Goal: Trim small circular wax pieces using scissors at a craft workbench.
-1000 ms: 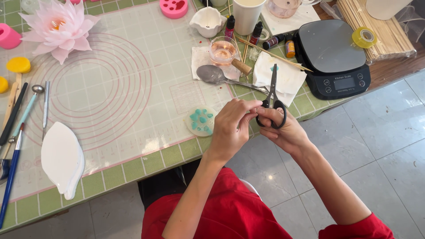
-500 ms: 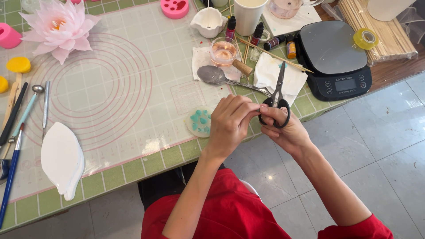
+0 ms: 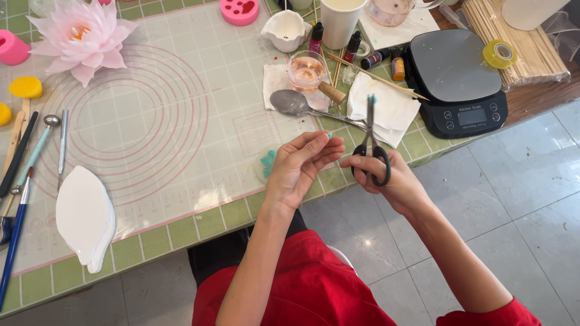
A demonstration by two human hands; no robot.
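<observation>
- right hand [image 3: 386, 181] at centre of frame, fingers through the loops of black scissors [image 3: 373, 145], gripping them; blades point up toward the top of frame, closed or nearly so, tip over a white napkin [image 3: 389, 108]
- left hand [image 3: 299, 166] just left of the right one, fingers curled and pinched together at the tips; a tiny teal bit seems to sit at the fingertips [image 3: 326, 137], too small to tell what it is
- teal mould piece [image 3: 267, 164] on the tabletop, partly hidden behind the left hand
- both hands hover over the near edge of the translucent mat [image 3: 151, 121] with pink circles
- metal spoon [image 3: 296, 104] lies just above the hands, glass of pink liquid [image 3: 306, 69] beside it
- black kitchen scale [image 3: 456, 81] upper right, yellow tape roll [image 3: 499, 53] past it
- pink flower [image 3: 81, 37] upper left, white petal-shaped piece [image 3: 84, 217] lower left, brushes [image 3: 18, 181] at left edge
</observation>
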